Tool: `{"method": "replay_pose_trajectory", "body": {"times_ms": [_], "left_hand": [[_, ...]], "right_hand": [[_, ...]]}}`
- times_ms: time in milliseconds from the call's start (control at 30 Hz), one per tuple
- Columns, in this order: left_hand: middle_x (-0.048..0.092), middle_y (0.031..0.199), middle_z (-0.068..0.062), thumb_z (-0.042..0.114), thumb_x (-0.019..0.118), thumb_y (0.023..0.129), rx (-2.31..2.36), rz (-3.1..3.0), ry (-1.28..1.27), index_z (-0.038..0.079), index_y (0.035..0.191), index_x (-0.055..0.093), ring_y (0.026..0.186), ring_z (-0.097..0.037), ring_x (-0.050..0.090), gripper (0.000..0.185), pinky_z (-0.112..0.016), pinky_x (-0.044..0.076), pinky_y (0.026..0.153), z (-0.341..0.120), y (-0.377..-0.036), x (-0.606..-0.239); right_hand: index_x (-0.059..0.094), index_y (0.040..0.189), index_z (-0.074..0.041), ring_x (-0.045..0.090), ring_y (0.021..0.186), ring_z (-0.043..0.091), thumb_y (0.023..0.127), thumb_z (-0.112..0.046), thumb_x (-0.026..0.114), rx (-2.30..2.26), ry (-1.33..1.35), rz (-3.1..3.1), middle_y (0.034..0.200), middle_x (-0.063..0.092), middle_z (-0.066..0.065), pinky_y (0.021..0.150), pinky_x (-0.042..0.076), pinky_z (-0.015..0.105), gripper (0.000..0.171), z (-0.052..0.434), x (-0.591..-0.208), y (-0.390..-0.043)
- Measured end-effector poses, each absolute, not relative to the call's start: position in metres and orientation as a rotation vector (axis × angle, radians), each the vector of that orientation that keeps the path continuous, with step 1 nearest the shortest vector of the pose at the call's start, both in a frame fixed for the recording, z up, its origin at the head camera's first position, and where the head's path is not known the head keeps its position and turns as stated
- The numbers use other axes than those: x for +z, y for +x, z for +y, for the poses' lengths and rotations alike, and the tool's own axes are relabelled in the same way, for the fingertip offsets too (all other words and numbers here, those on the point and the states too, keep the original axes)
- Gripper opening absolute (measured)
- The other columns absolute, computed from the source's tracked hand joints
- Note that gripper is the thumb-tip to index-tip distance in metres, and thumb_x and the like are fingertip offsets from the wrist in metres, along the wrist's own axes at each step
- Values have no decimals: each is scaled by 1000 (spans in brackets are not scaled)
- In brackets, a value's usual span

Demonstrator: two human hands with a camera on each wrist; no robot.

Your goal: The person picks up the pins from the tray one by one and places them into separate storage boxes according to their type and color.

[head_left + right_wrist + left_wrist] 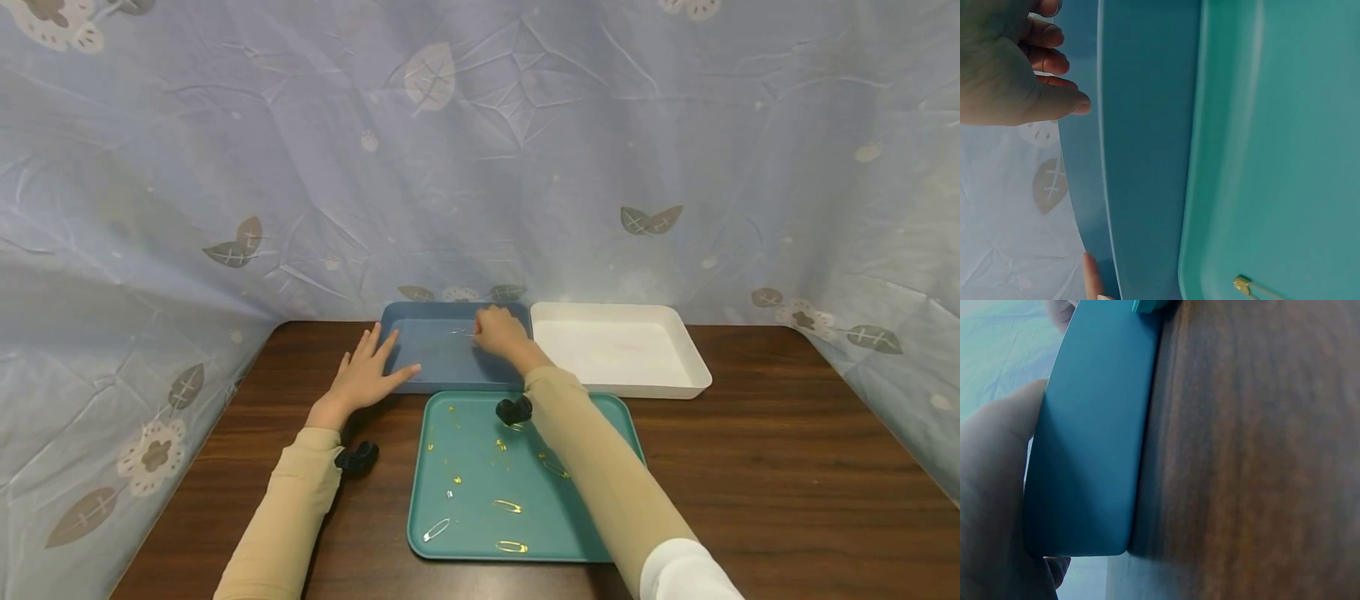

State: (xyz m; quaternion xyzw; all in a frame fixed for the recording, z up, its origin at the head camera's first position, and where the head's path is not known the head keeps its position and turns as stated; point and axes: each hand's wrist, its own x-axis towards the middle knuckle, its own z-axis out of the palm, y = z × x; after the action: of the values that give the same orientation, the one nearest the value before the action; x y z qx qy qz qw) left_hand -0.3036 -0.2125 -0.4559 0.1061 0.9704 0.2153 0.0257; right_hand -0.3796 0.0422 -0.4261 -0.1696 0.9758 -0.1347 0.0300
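Right hand (501, 332), fingers curled (hold unclear), likely sets pins (458, 332) in the blue tray (427, 354); left hand (363, 379) splays, gripping nothing; next, probably fetch another.

No text, label, brand, number or sign can be read: none on the blue tray (427, 354) under the right hand (501, 333), the white tray (618, 354) to its right, the green tray (472, 454) on its nearer side, the safety pins (512, 547) there, or the cloth (480, 208) beyond it.
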Motion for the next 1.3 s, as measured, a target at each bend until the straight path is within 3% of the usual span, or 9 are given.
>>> {"method": "replay_pose_trajectory", "body": {"times_ms": [433,633,900,1300], "left_hand": [[-5,165,-16,69,48,90,666,2995,326,18,158,13,151,-41,-2,91,-73,6,112,-212,-303,-454],[-5,165,-15,71,46,89,660,2997,329,20,158,11,151,-41,-3,93,-73,5,112,-213,-304,-457],[-4,165,-15,73,46,88,674,3003,328,19,158,13,152,-40,-3,94,-73,5,112,-214,-306,-459],[-3,165,-17,72,46,89,655,3018,330,17,158,14,151,-42,-2,94,-74,6,111,-213,-305,-460]], "right_hand": [[65,99,-10,58,91,24,94,-25,62,-479,-535,3058,102,60,8,78,51,39,16,59,-428,-372],[64,98,-14,56,96,27,95,-26,62,-519,-588,3067,101,58,7,77,49,39,13,58,-420,-354],[65,95,-12,51,86,24,93,-25,67,-608,-729,3076,95,59,7,77,45,38,13,55,-413,-326],[65,93,-12,51,85,19,90,-24,70,-683,-910,3006,93,60,7,74,45,34,13,52,-403,-283]]}}
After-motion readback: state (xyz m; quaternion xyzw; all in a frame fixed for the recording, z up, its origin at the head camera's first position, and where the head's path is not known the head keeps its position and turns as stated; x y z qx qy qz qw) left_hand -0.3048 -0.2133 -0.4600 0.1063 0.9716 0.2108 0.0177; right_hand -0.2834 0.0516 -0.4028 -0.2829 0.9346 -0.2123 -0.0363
